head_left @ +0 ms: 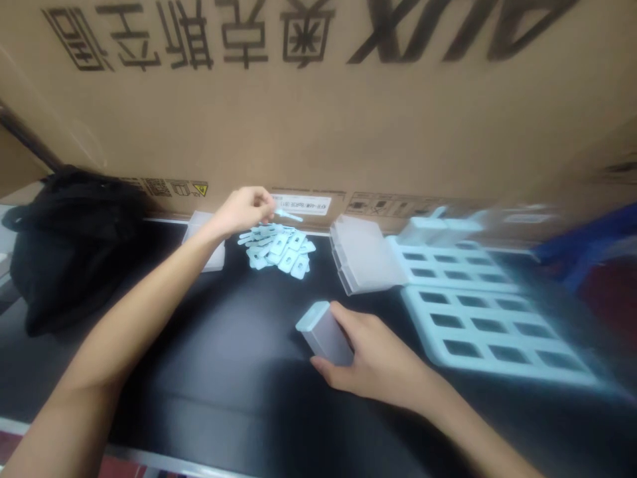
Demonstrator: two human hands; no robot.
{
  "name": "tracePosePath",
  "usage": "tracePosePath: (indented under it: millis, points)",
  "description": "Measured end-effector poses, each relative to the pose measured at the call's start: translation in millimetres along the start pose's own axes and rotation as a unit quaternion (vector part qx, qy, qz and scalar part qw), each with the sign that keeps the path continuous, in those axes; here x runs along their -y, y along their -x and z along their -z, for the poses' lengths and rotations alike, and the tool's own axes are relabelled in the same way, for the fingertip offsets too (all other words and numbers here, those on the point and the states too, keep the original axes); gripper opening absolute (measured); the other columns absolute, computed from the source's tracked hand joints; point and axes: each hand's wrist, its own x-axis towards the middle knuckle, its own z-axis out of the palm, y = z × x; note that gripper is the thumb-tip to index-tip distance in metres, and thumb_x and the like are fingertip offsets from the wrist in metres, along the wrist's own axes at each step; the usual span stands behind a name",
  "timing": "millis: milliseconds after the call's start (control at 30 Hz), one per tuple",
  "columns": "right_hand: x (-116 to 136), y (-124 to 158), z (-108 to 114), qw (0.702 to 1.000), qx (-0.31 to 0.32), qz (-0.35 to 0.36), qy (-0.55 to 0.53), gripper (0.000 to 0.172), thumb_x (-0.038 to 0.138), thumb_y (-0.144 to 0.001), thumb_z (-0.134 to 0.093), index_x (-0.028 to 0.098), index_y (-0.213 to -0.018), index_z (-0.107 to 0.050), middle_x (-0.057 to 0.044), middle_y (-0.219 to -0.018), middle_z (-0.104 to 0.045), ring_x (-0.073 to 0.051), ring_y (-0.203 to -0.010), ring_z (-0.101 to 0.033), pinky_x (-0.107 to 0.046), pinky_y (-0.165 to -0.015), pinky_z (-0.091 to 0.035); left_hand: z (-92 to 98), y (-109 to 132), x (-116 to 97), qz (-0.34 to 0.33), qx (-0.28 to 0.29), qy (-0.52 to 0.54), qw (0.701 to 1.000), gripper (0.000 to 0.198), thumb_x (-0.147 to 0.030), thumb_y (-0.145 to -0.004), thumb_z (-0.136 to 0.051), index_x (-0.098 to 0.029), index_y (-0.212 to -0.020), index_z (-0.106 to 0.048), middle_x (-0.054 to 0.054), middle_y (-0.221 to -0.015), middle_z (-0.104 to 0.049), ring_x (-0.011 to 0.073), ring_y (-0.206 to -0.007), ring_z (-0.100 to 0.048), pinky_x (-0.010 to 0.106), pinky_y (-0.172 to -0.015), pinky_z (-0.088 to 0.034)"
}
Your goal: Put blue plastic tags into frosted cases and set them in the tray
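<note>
Grey box (321,328) in right fingers' (344,317) grasp; left fingers (259,203) around tab (289,216) above pile (279,251), beside trays (417,317).

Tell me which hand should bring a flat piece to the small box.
Left, probably: the left hand pinches a flat piece above the pile, while the right hand grips the small box on the black table.

Black, matte table top (233,392). Bears a black bag (64,252) at far left, a small clear case (212,255) beside a loose heap of flat pale pieces (279,251) at the back, clear stacked boxes (361,255) right of that, two white pocketed trays (417,307) at right, and a small grey box (321,328) near the middle. Backs onto a cardboard carton (318,119).
</note>
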Motion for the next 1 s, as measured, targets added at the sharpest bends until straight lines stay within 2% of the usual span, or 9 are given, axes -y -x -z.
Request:
tracePosePath:
  millis: [200,400,500,700,767,800,833,900,1000]
  points:
    - [1.4,0.5,-3.8,1.000,0.019,0.016,-0.005,0.033,0.039,-0.078,-0.070,0.026,-0.083,-0.041,-0.001,-0.082,-0.065,-0.017,-0.065,-0.056,-0.028,-0.056,-0.035,-1.0,-4.2,10.8,0.013,0.011,-0.114,0.993,0.010,-0.014,-0.081,-0.067,-0.016,-0.090,-0.070,0.006,-0.086,-0.077,0.0174,-0.079,-0.071,0.032,-0.080,-0.055]
    - [-1.4,0.0,-7.5,0.999,0.027,0.025,-0.010,0.033,0.038,-0.078,-0.070,0.025,-0.084,-0.041,-0.002,-0.086,-0.066,-0.017,-0.068,-0.057,-0.029,-0.059,-0.036,1.0,-3.5,13.8,0.000,0.029,-0.201,0.979,0.011,-0.019,-0.080,-0.070,-0.019,-0.090,-0.073,0.005,-0.086,-0.076,0.0203,-0.085,-0.067,0.036,-0.088,-0.051]
    - [-1.3,0.6,-8.1,0.999,0.039,0.027,-0.012,0.033,0.040,-0.079,-0.069,0.025,-0.085,-0.040,-0.002,-0.087,-0.065,-0.018,-0.069,-0.057,-0.029,-0.060,-0.036,1.8,-2.4,14.2,0.009,0.049,-0.235,0.971,0.018,-0.020,-0.082,-0.069,-0.022,-0.100,-0.074,0.002,-0.083,-0.075,0.0201,-0.081,-0.066,0.037,-0.088,-0.050]
    - [-2.0,1.1,-8.6,0.999,0.042,0.029,-0.004,0.033,0.041,-0.079,-0.068,0.025,-0.086,-0.040,-0.003,-0.087,-0.064,-0.019,-0.070,-0.056,-0.030,-0.061,-0.036,4.9,10.2,-8.8,0.009,0.000,-0.314,0.949,0.018,-0.033,-0.088,-0.070,-0.023,-0.103,-0.074,0.006,-0.100,-0.077,0.0245,-0.090,-0.067,0.039,-0.090,-0.049]
    - [-2.6,1.4,-9.0,0.999,0.040,0.033,-0.001,0.032,0.041,-0.079,-0.069,0.025,-0.086,-0.042,-0.003,-0.087,-0.064,-0.019,-0.070,-0.057,-0.031,-0.062,-0.037,1.8,23.4,-26.0,-0.043,0.076,-0.264,0.960,0.027,-0.041,-0.090,-0.072,-0.023,-0.109,-0.073,0.006,-0.105,-0.078,0.0235,-0.089,-0.069,0.035,-0.086,-0.050]
    - [-3.0,1.6,-9.1,0.999,0.036,0.035,0.001,0.031,0.041,-0.079,-0.069,0.025,-0.087,-0.043,-0.003,-0.087,-0.065,-0.019,-0.070,-0.058,-0.031,-0.062,-0.037,-1.4,31.9,-35.5,-0.075,0.152,-0.226,0.959,0.033,-0.045,-0.088,-0.074,-0.023,-0.114,-0.072,0.005,-0.109,-0.078,0.0220,-0.088,-0.070,0.032,-0.082,-0.051]
    - [-3.6,1.9,-9.1,0.999,0.030,0.038,0.002,0.030,0.041,-0.079,-0.069,0.024,-0.088,-0.046,-0.003,-0.087,-0.066,-0.020,-0.071,-0.059,-0.031,-0.062,-0.038,-5.7,41.3,-44.9,-0.098,0.247,-0.185,0.946,0.041,-0.047,-0.086,-0.078,-0.025,-0.120,-0.070,0.004,-0.114,-0.077,0.0206,-0.089,-0.072,0.029,-0.078,-0.052]
    - [-4.8,2.7,-8.8,0.999,0.020,0.050,-0.007,0.030,0.041,-0.078,-0.070,0.023,-0.095,-0.053,-0.005,-0.093,-0.070,-0.021,-0.075,-0.063,-0.031,-0.065,-0.042,-16.3,60.0,-61.5,-0.140,0.412,-0.139,0.890,0.058,-0.046,-0.076,-0.088,-0.028,-0.127,-0.067,0.002,-0.120,-0.077,0.0194,-0.091,-0.073,0.025,-0.073,-0.052]
    - [-5.4,3.9,-8.0,0.997,0.024,0.072,-0.026,0.045,0.039,-0.076,-0.072,0.023,-0.116,-0.060,-0.005,-0.103,-0.074,-0.023,-0.082,-0.068,-0.032,-0.070,-0.046,-30.5,80.0,-76.4,-0.187,0.486,-0.173,0.836,0.065,-0.045,-0.069,-0.095,-0.024,-0.125,-0.067,0.003,-0.105,-0.078,0.0216,-0.092,-0.072,0.026,-0.074,-0.052]
